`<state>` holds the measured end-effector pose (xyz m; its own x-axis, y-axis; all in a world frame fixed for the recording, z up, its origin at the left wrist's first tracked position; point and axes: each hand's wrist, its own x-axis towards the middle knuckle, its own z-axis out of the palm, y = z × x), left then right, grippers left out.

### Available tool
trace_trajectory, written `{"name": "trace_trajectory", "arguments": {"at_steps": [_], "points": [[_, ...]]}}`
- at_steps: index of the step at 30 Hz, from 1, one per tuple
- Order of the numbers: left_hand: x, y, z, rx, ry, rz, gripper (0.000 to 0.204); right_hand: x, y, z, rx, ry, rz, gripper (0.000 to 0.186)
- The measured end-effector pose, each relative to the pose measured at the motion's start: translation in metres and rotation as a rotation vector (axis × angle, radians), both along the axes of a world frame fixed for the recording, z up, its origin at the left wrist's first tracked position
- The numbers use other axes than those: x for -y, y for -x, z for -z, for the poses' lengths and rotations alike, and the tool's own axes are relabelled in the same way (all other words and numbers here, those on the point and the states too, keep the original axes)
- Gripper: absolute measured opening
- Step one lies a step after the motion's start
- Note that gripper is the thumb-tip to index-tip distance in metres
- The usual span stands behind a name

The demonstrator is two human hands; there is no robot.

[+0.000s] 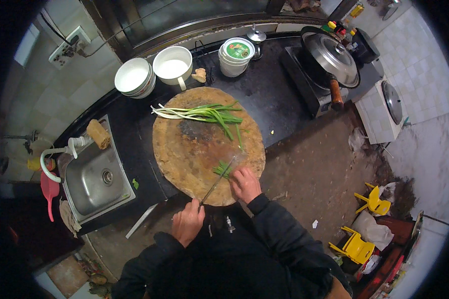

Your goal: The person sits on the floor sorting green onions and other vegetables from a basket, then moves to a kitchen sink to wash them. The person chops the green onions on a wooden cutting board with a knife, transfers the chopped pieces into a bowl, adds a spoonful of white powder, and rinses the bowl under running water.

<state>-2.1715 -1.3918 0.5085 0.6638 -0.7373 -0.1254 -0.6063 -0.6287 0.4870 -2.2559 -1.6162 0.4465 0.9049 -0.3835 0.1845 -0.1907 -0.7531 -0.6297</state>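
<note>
A: Why does the left hand (188, 223) sit so low, at the board's near edge?

B: Its fingers are closed around the handle of the slim, grey steel knife (217, 181). I'd say that spot lets the blade reach in over the round, brown wooden chopping board (179, 172).

A: And the right hand (245, 185)?

B: It's down on the board's near right part, fingers bent and drawn together, just beside the short, bright green leaf pieces (221, 169). Probably it's there to steady them, but I can't tell whether it pinches anything (the knuckles hide what's underneath).

A: Why would the bundle of long spring onions, white at one end and green at the other (219, 114), lie where it does?

B: On the board's far part, perhaps to leave the blade room. The board rests on the black, smooth bench (274, 89).

A: Which way does the knife point?

B: Its long axis slants: handle near left, tip far right, passing by the pieces.

A: The bundle?

B: Roughly left to right, white ends left, green leaves right, a few bending toward the near side.
</note>
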Motion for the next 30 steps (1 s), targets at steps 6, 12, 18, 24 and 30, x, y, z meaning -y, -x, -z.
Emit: {"name": "trace_trajectory", "arguments": {"at_steps": [6, 12, 18, 24, 30], "points": [[0.006, 0.000, 0.001, 0.034, -0.076, 0.038, 0.018, -0.006, -0.005, 0.009, 0.026, 0.091, -0.086, 0.018], [0.019, -0.004, 0.018, -0.031, -0.138, 0.051, 0.018, -0.002, -0.004, -0.001, -0.159, 0.104, -0.170, 0.027], [0.007, -0.011, 0.015, -0.215, -0.076, -0.037, 0.021, 0.028, 0.010, 0.010, -0.169, -0.001, -0.203, 0.025], [-0.009, -0.019, 0.013, -0.102, 0.021, -0.151, 0.022, 0.035, -0.028, 0.027, 0.002, -0.171, 0.064, 0.020], [-0.016, -0.022, 0.021, -0.099, -0.067, -0.149, 0.021, 0.003, -0.037, 0.018, 0.058, -0.111, -0.121, 0.026]]}}
